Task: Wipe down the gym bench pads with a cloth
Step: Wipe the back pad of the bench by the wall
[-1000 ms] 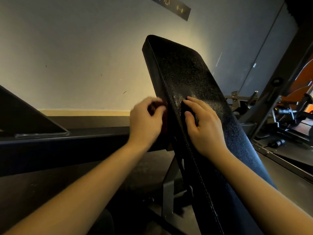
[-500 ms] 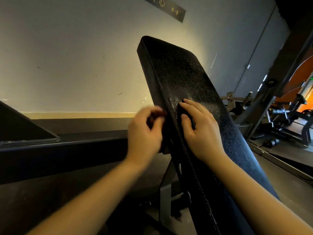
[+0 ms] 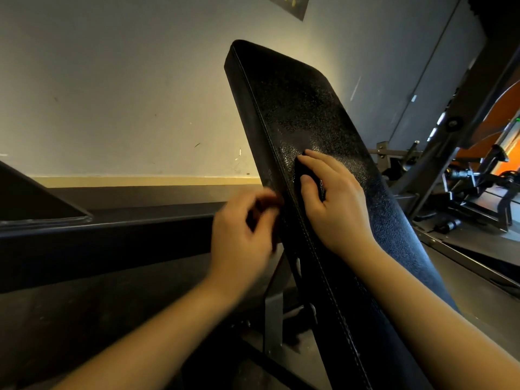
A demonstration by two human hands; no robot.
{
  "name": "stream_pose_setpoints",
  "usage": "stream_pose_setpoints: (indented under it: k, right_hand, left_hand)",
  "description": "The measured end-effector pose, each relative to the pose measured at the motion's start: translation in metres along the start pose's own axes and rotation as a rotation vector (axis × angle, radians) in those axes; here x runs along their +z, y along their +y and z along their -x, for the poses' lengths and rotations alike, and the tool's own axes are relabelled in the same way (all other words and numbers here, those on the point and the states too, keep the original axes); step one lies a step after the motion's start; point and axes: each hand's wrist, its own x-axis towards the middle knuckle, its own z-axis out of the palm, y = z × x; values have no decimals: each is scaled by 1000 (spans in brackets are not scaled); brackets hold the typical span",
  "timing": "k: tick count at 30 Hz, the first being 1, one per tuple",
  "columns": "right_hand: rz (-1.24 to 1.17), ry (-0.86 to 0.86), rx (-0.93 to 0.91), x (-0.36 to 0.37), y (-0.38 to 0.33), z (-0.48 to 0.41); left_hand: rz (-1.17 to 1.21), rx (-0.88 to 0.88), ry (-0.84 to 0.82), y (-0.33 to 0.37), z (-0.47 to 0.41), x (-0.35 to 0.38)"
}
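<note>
1. The right hand (image 3: 337,209) is laid on the face of the back pad (image 3: 295,108), about midway up its visible length. Its fingers are fairly straight, and a small dark cloth (image 3: 309,175) is pressed under them against the vinyl. The cloth shows between the thumb and the forefinger.
2. The left hand (image 3: 242,235) is held just beside the pad's left side edge (image 3: 253,122), with the fingers curled. It is smeared by motion. Something dark and reddish is glimpsed within the fingers, but what it is, and whether it is gripped, cannot be told.
3. The pad is set at a steep incline, with its top end toward the wall (image 3: 112,94), and is carried on a steel frame (image 3: 273,319) below. Other gym machinery (image 3: 478,178) stands well apart at the right.
4. The wiping is judged to be under way rather than finished, since the cloth is in contact with the middle of the pad face and not lifted away.
5. The grain glints brightly just beside the cloth, which may be a damp track. Under this low side light, however, wiped vinyl cannot be told reliably from unwiped.
6. What is likely left on this pad is the stretch above the cloth up to the rounded top end, the lower stretch running toward the wearer, and the stitched side edges.
7. No seat pad or other bench pad is in view, so nothing can be said of its state. If there is one, it is presumably yet to be checked.
</note>
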Motion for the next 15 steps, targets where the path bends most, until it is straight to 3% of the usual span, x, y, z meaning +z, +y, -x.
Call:
stream_pose_setpoints:
  k: [3,9,15]
  right_hand:
    - [-6,-7,7,0,0,0]
    - [-5,-5,7,0,0,1]
    - [-12,14,2,2,3,1]
  left_hand:
    - [28,66,-86,8,36,0]
    - [-69,-47,134,-15,-72,2]
    - [57,31,-60,13,42,3]
